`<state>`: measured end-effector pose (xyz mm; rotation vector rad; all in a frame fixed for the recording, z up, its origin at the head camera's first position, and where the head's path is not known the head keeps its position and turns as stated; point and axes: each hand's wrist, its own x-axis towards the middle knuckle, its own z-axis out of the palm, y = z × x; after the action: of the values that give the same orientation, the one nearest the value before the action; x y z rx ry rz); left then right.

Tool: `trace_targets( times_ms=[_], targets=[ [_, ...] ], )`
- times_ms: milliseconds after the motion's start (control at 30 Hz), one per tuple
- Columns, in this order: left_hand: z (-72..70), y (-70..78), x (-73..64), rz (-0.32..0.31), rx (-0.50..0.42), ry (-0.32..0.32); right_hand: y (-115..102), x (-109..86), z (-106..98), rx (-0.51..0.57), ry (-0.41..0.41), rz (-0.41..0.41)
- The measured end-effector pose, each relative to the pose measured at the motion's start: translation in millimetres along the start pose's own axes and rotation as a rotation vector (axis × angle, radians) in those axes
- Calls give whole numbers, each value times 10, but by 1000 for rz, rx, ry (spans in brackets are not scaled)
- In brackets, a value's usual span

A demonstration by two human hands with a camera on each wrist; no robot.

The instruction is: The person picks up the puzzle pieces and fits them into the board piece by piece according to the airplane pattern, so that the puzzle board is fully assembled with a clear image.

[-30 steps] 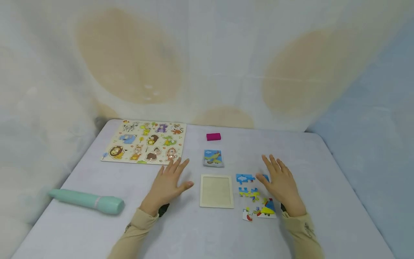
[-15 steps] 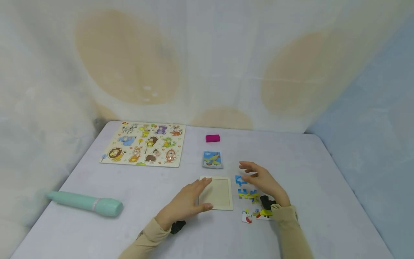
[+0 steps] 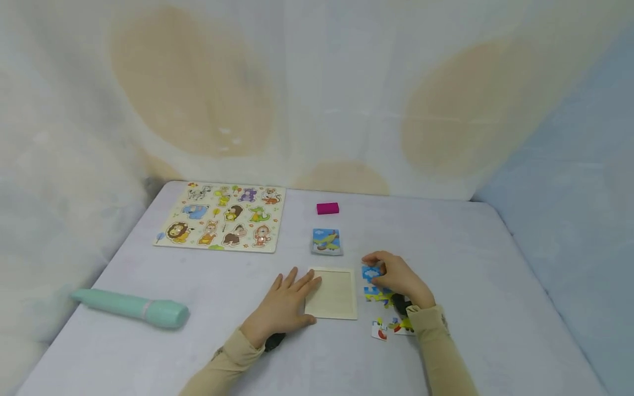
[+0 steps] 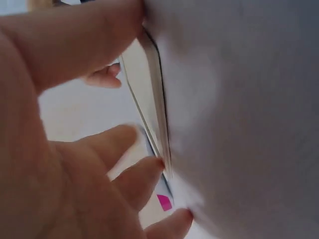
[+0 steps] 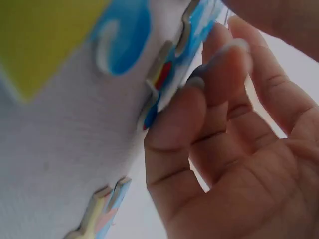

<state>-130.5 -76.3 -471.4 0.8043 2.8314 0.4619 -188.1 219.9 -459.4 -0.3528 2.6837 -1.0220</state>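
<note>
In the head view my left hand (image 3: 279, 311) lies with spread, straight fingers at the left side of a shallow wooden puzzle frame (image 3: 349, 315). Its fingertips and thumb touch the rim, and the left wrist view shows the frame's edge (image 4: 158, 94) between them. To the right of the frame, my right hand (image 3: 401, 276) bends over a blue jigsaw puzzle piece (image 3: 369, 273) with a white cloud, thumb and fingers at its opposite edges. Fingertips meet that piece (image 5: 197, 32) in the right wrist view. More jigsaw pieces (image 3: 379, 330) lie below, partly hidden by the right hand and wrist.
A picture card (image 3: 326, 242) with a yellow plane lies beyond the frame, and a magenta block (image 3: 327, 208) farther back. An animal puzzle board (image 3: 223, 217) fills the back left. A mint-green pen-shaped object (image 3: 131, 308) lies at the left. Cloth walls (image 3: 342, 110) surround the table.
My left hand has moved right and down onto the frame's left edge. My right hand has swung left from above the pieces, its fingers curling at the blue piece.
</note>
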Motion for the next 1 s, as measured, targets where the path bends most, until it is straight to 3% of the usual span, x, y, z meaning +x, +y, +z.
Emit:
trace_targets(
  times_ms=[333,600,700,833,1000],
  targets=[
    [-80,-162,-24,-19,53,-44,16,51,-17,22,-6,-5],
    [-104,-186,-59,-41,20,-14,-57,19,-17,-16,1,77],
    [-105,-179,-66,-49,31,-4,-190,10,-9,-3,-27,33],
    [-101,-156,-35,-44,39,11,-485,93,61,77,-131,-43],
    [-118,-156,10,-36,47,-8,-802,341,318,95,-226,-32]
  ],
)
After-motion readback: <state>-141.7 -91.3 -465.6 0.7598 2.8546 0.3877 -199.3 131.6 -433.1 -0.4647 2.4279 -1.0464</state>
